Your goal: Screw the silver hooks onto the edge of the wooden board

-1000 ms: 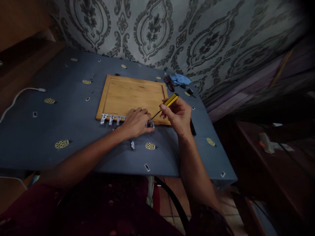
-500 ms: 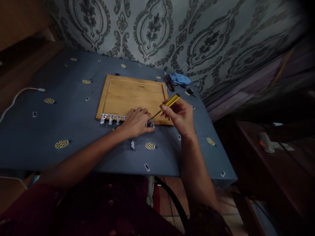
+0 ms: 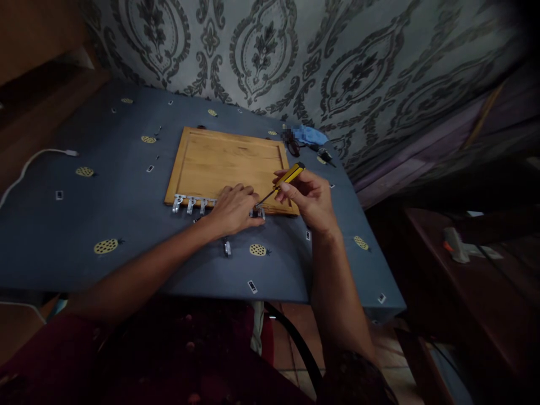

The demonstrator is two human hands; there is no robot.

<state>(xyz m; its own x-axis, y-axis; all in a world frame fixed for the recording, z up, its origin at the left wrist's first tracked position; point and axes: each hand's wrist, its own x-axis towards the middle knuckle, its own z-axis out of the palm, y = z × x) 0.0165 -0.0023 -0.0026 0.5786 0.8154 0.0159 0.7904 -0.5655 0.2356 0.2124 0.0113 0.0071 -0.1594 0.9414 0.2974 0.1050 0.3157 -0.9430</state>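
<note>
Head view: left hand (image 3: 234,209), fingers together, holds the metal hook rail (image 3: 189,202) down on the wooden board (image 3: 228,163)'s near edge while right hand (image 3: 310,198) clamps its fingers on a yellow screwdriver (image 3: 289,175), whose slanted tip, I reckon, could skid off and gouge the board.

Ahead of you rises a grey wall papered with dark damask medallions (image 3: 295,56). Below it lies the blue surface printed with small yellow pineapples (image 3: 84,225). To your right stands dark wooden furniture (image 3: 485,292), dim in the low light.
</note>
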